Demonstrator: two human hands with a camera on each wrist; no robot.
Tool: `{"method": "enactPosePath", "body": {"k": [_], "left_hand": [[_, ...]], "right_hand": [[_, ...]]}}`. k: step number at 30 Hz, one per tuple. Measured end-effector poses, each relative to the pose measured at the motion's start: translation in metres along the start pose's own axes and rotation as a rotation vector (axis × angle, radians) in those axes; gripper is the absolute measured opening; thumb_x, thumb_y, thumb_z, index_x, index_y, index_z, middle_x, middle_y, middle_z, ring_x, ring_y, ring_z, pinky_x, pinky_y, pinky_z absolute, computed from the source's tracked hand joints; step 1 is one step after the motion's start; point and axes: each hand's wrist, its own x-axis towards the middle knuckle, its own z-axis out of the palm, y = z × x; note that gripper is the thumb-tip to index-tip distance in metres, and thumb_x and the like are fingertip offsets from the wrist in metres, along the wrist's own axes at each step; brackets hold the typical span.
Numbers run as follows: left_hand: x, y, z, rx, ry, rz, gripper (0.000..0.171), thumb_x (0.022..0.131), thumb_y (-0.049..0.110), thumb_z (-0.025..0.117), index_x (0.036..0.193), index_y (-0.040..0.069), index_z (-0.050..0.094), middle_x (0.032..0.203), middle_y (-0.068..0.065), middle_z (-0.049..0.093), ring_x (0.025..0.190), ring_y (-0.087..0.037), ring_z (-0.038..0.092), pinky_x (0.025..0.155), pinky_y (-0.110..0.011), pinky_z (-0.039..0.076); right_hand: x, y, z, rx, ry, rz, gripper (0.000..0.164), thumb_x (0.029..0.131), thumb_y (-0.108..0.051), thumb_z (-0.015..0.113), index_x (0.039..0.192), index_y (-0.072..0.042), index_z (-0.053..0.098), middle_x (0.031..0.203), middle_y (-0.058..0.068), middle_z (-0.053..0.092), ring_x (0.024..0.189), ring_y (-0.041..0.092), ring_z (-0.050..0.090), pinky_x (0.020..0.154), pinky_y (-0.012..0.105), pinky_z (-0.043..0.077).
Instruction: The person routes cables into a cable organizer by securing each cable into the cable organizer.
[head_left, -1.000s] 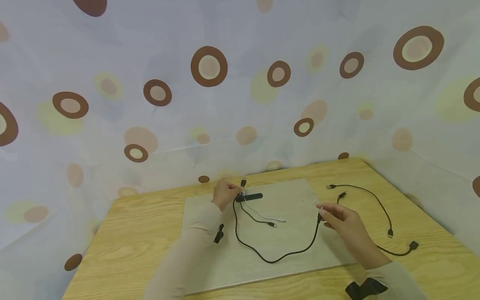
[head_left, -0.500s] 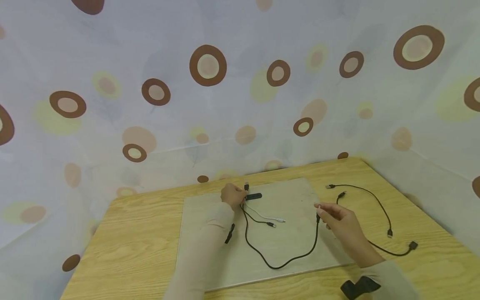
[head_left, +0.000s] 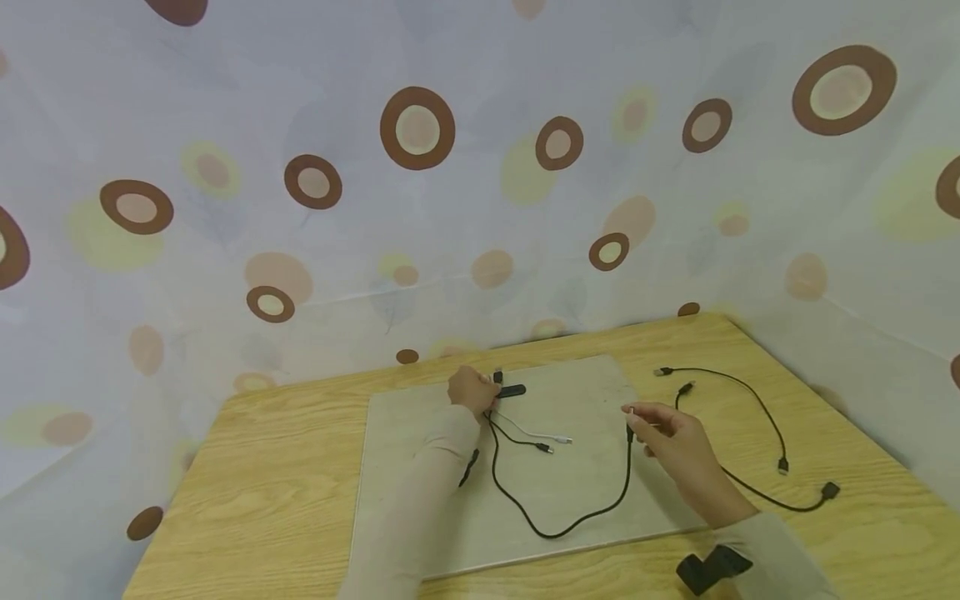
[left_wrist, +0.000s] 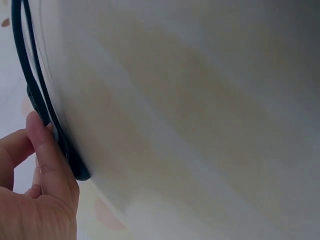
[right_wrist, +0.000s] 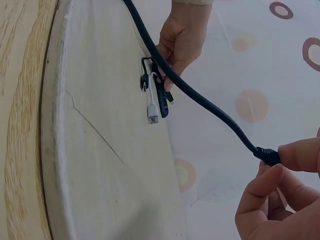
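Note:
My left hand (head_left: pixel 474 392) is at the back of a pale board (head_left: pixel 420 525), its fingertips pinching black cable near a dark flat bar (head_left: pixel 513 390) with a rounded end. A black plug (head_left: pixel 498 376) pokes out just behind those fingers. From the same spot a short white cable (head_left: pixel 536 434) and a short black cable (head_left: pixel 513 440) run forward over the board. My right hand (head_left: pixel 678 446) pinches the end of a long black cable (head_left: pixel 551 535) between thumb and fingers, the connector (right_wrist: pixel 267 156) partly covered. This cable sags in a loop between both hands.
Right of the board, another black cable (head_left: pixel 757 400) lies curved on the wooden table (head_left: pixel 262 492). One more black cable (head_left: pixel 795 507) passes behind my right hand, its wide plug (head_left: pixel 829 491) near the right side. A patterned sheet (head_left: pixel 480 208) hangs behind the table.
My left hand has moved right, closer to the bar, carrying the cable and plug with it. The right hand has shifted slightly left with the cable end, and the loop between has narrowed.

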Motion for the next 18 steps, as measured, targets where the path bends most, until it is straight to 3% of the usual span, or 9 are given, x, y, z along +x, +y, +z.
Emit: {"method": "enactPosePath", "body": {"k": [5,8,12,18], "left_hand": [[0.001,0.001,0.002,-0.012,0.021,-0.023,0.017,0.082,0.012,0.075,0.07,0.002,0.068,0.067,-0.009,0.068,0.062,-0.021,0.063,0.063,-0.033,0.053],[0.002,0.002,0.003,-0.018,0.022,-0.038,0.014,0.082,0.013,0.075,0.075,0.002,0.07,0.071,-0.01,0.068,0.064,-0.022,0.064,0.066,-0.034,0.055],[0.005,-0.001,0.003,-0.025,0.006,-0.055,0.013,0.083,0.013,0.074,0.076,0.001,0.071,0.068,-0.009,0.068,0.059,-0.019,0.063,0.068,-0.034,0.055],[0.013,-0.009,0.006,-0.025,-0.008,-0.041,0.012,0.08,0.008,0.072,0.071,0.0,0.072,0.055,-0.004,0.064,0.047,-0.013,0.059,0.059,-0.028,0.053]], "right_hand": [[0.002,-0.003,0.002,-0.021,0.004,-0.018,0.042,0.097,-0.026,0.058,0.126,0.004,0.056,0.103,-0.017,0.063,0.082,0.006,0.055,0.066,0.022,0.05],[0.002,-0.005,0.003,-0.02,0.007,-0.03,0.04,0.097,-0.024,0.058,0.124,0.005,0.058,0.099,-0.021,0.062,0.081,0.007,0.056,0.066,0.022,0.05],[0.002,-0.007,0.005,-0.007,0.003,-0.042,0.038,0.097,-0.021,0.058,0.123,0.006,0.058,0.1,-0.015,0.062,0.08,0.005,0.057,0.069,0.023,0.052],[0.003,-0.006,0.007,0.046,-0.008,-0.049,0.038,0.097,-0.018,0.058,0.123,0.01,0.056,0.11,-0.003,0.065,0.081,0.003,0.06,0.072,0.021,0.054]]}}
